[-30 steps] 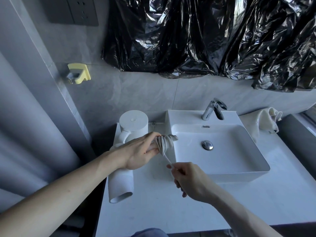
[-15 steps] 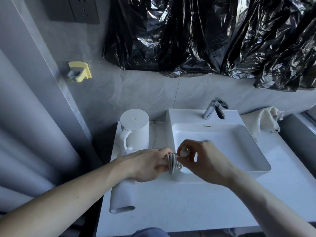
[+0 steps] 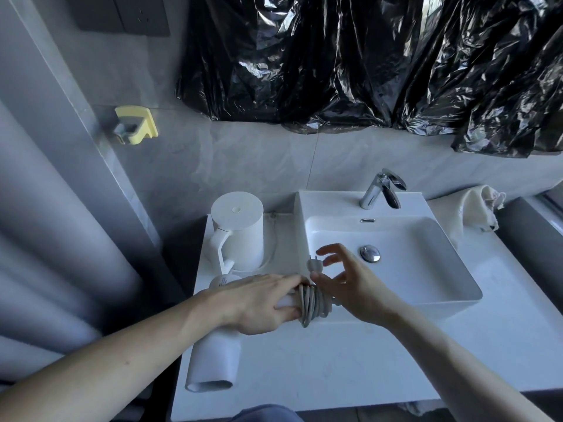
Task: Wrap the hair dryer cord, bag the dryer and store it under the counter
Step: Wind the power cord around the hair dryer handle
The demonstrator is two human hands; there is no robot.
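Observation:
The white hair dryer (image 3: 214, 363) lies on the white counter (image 3: 335, 370) at its left edge, barrel towards me. Its grey cord (image 3: 313, 303) is wound in several loops around the handle. My left hand (image 3: 259, 303) grips the handle just left of the coil. My right hand (image 3: 350, 287) hovers at the coil's right, fingers spread, thumb and fingertips close around the plug (image 3: 313, 264), which sticks up above the coil. The cream cloth bag (image 3: 469, 208) lies crumpled at the back right of the counter.
A white kettle (image 3: 239, 229) stands behind the dryer. The square basin (image 3: 426, 303) with a chrome tap (image 3: 380, 190) fills the counter's middle. Black plastic sheeting (image 3: 365, 56) covers the wall above. A yellow holder (image 3: 137, 126) and a socket (image 3: 143, 13) sit on the left wall.
The last length of cord has been wound onto the handle. The dryer has come down onto the counter, and my right hand has opened, fingers spreading around the plug.

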